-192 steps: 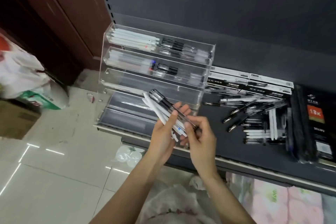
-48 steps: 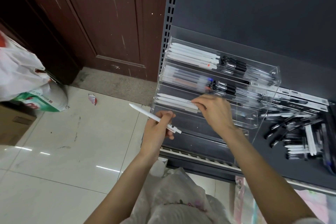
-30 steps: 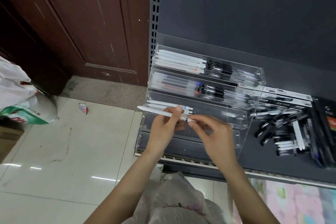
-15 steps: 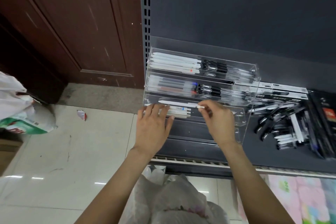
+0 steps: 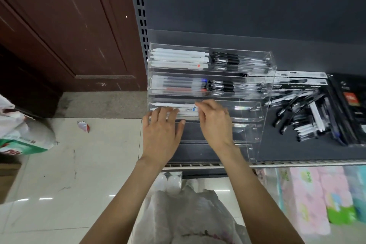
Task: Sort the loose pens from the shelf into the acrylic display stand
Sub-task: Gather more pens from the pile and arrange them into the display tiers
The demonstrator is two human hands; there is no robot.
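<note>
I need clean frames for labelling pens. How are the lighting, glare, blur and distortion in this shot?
Head view: dim, even light, no hard shadows; small glare streaks on the floor tiles and stand edges; wide-angle bending at the borders; soft blur on the loose pens and lower right packs; both hands fairly sharp.

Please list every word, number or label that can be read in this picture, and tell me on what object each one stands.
Almost nothing can be read for certain.
Orange label on the black pack at the right: white figures, perhaps "18K", too blurred to confirm.
Green and pink packs under the shelf: green letters, unreadable.
White pens in the third tier of the acrylic stand: barcode-like sticker, too small.
Long boxes behind the loose pens: print too small.
</note>
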